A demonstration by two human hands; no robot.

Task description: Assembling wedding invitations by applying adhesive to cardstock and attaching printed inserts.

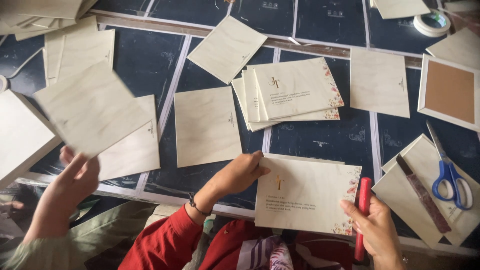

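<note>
My left hand point(239, 172) gripped the left edge of a cream card point(305, 195) with gold lettering and a floral corner, fingers curled over it, holding it flat at the near edge of the dark counter point(320, 142). My right hand point(375, 222) was closed around a red stick point(363, 210), probably a glue stick, upright just beside the card's right edge. Further back lay a fanned stack of matching cards point(292, 92) and plain envelopes point(207, 125). Blue scissors point(450, 177) rested to the right. At the left, another person's hand point(75, 177) lifted a blurred envelope point(92, 107).
</note>
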